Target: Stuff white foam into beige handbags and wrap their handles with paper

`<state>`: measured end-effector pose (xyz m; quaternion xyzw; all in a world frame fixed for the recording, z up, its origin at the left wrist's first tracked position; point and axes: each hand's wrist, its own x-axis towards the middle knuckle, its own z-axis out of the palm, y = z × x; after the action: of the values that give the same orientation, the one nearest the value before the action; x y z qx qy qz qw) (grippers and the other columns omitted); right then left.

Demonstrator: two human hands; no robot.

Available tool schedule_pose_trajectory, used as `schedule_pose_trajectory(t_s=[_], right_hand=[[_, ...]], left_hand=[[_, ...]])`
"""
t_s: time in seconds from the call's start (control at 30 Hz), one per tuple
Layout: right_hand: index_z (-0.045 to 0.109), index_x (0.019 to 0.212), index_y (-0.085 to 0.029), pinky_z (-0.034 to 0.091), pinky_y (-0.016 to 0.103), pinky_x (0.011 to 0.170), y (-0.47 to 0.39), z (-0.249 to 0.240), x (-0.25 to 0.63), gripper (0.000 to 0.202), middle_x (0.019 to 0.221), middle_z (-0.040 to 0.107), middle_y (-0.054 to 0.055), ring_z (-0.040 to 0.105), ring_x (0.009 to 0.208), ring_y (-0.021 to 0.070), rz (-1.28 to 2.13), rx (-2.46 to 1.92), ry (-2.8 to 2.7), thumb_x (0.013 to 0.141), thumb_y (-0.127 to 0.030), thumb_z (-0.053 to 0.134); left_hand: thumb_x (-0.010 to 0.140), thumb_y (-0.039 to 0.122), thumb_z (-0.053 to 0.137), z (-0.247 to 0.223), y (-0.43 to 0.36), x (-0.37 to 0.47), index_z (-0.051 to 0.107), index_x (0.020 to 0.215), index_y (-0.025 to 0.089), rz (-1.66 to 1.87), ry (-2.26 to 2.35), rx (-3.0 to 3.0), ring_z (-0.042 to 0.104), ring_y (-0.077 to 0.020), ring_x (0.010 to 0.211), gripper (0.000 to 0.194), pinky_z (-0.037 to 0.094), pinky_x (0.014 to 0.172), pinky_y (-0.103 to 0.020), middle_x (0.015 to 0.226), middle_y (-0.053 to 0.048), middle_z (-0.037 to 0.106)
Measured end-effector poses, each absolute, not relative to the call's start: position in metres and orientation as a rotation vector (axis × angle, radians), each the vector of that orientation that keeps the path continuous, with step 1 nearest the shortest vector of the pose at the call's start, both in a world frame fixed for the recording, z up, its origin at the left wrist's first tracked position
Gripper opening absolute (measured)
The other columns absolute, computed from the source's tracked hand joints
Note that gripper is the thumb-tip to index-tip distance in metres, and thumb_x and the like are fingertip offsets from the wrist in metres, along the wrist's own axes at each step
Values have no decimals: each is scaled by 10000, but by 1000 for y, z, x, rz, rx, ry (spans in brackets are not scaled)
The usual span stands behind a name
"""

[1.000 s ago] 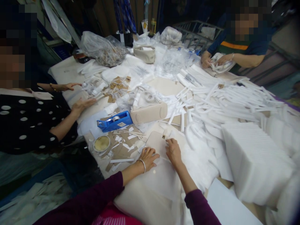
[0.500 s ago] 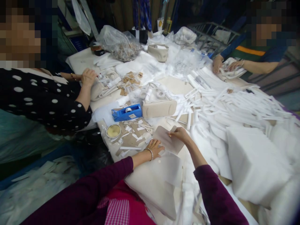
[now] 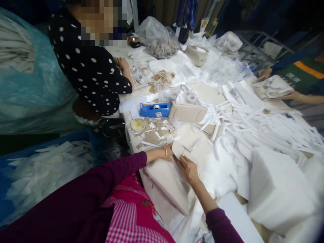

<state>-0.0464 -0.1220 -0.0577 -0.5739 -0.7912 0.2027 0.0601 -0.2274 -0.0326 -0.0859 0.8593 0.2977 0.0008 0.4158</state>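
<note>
A beige bag (image 3: 165,184) lies at the table's near edge, against my apron, with a zip along its side. Its pale flap (image 3: 178,148) stands raised at the far end. My right hand (image 3: 187,168) is closed, the fingers pinching the bag just below this flap. On the other side, my left hand (image 3: 167,152), with a bracelet at the wrist, grips the bag's far left edge. The flap partly hides its fingertips. Just beyond both hands lies a flat beige piece (image 3: 199,141).
A blue tape dispenser (image 3: 155,110), a round tin (image 3: 138,124) and another beige bag (image 3: 187,113) stand ahead. White strips (image 3: 273,125) and a white foam block (image 3: 278,185) fill the right. Co-workers sit left and right. A blue bin (image 3: 92,141) of white scraps stands left.
My right hand has come down and closer to my left hand, bringing the flap nearer. The left hand, formerly spread flat, has drawn in at the bag's edge. My view has turned left.
</note>
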Motion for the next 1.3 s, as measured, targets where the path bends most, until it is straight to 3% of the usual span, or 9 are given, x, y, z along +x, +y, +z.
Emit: schedule_pose_trajectory(t_s=[0.2,0.33,0.43,0.57,0.7,0.87,1.0,1.17,1.3], right_hand=[[499,777,-204,394,278,693,-127,-76,-37,259,782,553,33,525,725,167,981,-1713,-2177,929,-352,350],[444,680,-220,357,281,564,-119,-81,-27,300,589,438,-17,415,564,137,1431,-1689,-1893,866,-454,444],[405,631,-222,273,258,460,-111,-83,-22,354,512,379,-51,341,462,99,1754,-1665,-1680,806,-512,509],[430,672,-209,249,231,425,-100,-85,-14,322,535,453,-50,392,435,87,2004,-1667,-1514,756,-489,565],[447,690,-203,278,228,420,-95,-87,-9,298,554,495,-38,431,443,92,2079,-1701,-1496,733,-462,590],[440,697,-207,281,233,421,-96,-87,-9,324,550,486,-40,424,438,93,2094,-1752,-1509,728,-488,599],[442,695,-207,272,232,423,-98,-84,-13,312,564,476,-45,425,446,89,2118,-1715,-1529,751,-471,598],[430,662,-212,212,228,398,-100,-87,-22,316,471,391,-75,323,388,73,2049,-1774,-1674,742,-480,577],[402,657,-221,244,227,416,-102,-88,-31,295,475,374,-78,337,410,79,1876,-1823,-1904,754,-456,552]], left_hand=[[562,152,784,-111,-28,-241,441,1324,195,177,737,2003,414,-291,1263,837,288,1086,-404,1345,-106,489],[499,143,799,-138,-30,-241,370,1327,104,279,892,1891,430,-320,1224,933,366,1027,-426,1345,-191,423],[492,136,800,-149,-31,-242,267,1386,100,352,867,1853,354,-330,1307,1041,325,1065,-438,1410,-218,333],[507,155,802,-153,-30,-244,193,1448,140,314,815,1833,202,-342,1400,1121,243,1110,-443,1481,-197,237],[487,186,817,-156,-29,-243,280,1439,207,303,813,1818,284,-338,1365,1092,262,1096,-436,1451,-144,301],[502,282,824,-159,-30,-240,396,1386,198,327,830,1822,329,-325,1332,985,285,1085,-387,1413,-126,343],[494,256,828,-159,-31,-240,399,1386,161,339,813,1830,319,-328,1331,995,293,1081,-378,1409,-147,336],[490,239,832,-157,-34,-240,384,1404,223,429,832,1779,401,-338,1263,1018,354,1046,-404,1379,-126,389],[457,197,843,-156,-34,-240,432,1372,216,420,828,1790,403,-346,1255,1003,370,1042,-384,1364,-120,403]])
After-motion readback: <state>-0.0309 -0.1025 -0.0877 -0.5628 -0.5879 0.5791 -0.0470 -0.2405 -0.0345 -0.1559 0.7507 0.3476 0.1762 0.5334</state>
